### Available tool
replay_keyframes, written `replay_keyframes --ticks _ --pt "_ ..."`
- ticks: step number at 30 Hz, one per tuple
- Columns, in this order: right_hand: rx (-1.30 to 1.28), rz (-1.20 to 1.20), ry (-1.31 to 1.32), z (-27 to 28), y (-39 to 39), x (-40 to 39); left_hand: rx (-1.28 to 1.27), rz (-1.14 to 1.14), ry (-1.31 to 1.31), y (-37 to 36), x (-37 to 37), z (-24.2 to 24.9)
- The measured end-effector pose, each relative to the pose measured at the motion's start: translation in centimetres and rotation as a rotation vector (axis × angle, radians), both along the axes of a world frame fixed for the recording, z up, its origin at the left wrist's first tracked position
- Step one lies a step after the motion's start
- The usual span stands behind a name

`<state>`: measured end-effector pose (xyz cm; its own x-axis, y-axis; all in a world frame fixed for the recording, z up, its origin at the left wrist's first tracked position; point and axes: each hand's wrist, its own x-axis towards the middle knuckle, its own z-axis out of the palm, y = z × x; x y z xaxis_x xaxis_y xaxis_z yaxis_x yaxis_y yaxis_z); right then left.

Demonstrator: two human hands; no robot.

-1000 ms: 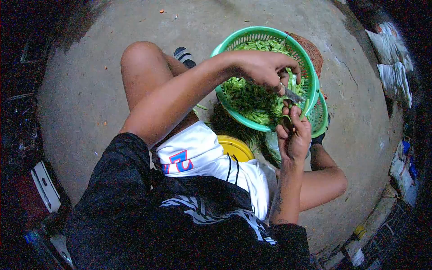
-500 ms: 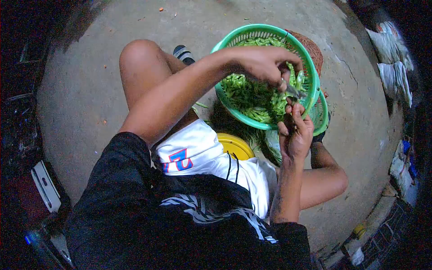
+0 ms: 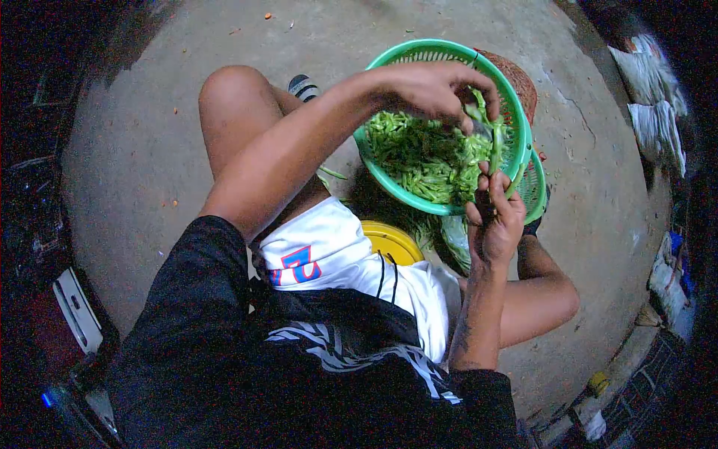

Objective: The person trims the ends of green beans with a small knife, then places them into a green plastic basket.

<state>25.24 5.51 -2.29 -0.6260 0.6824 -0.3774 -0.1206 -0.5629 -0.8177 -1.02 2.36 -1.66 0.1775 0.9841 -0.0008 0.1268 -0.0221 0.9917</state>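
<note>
My left hand (image 3: pixel 437 93) arches over a round green plastic basket (image 3: pixel 381 179), its fingers closed on a small knife whose grey blade (image 3: pixel 479 129) shows only in part. Just below, my right hand (image 3: pixel 497 224) pinches the lower end of a slender green stalk (image 3: pixel 497 146) between thumb and fingers. The stalk points up beside the blade, near the basket's right rim. Cut green vegetable pieces (image 3: pixel 434 172) fill much of the basket. My left hand's grip on the handle is mostly hidden.
A second green basket (image 3: pixel 534 191) stands partly under the first, beside a reddish-brown mesh sack (image 3: pixel 516 82). A yellow round lid or stool (image 3: pixel 390 243) lies between my legs, near a clear plastic bag (image 3: pixel 455 243). Pale sacks (image 3: pixel 658 138) line the right side.
My left hand has lifted slightly and the blade has moved up from my right fingertips. More of the green stalk now shows above my right hand.
</note>
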Motion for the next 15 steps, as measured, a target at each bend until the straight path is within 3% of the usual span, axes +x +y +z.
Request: replay_keyframes --ticks 6,9,15 --pt "-0.043 -0.051 -0.037 0.8 -0.2 -0.7 -0.102 0.002 0.036 -0.2 0.1 -0.2" --pt "-0.076 -0.018 0.024 -0.3 0.4 0.0 0.027 -0.045 0.194 -0.3 1.4 -0.3" --pt "-0.024 -0.091 0.027 -0.2 0.5 -0.4 -0.006 -0.022 0.029 -0.4 1.7 0.2"
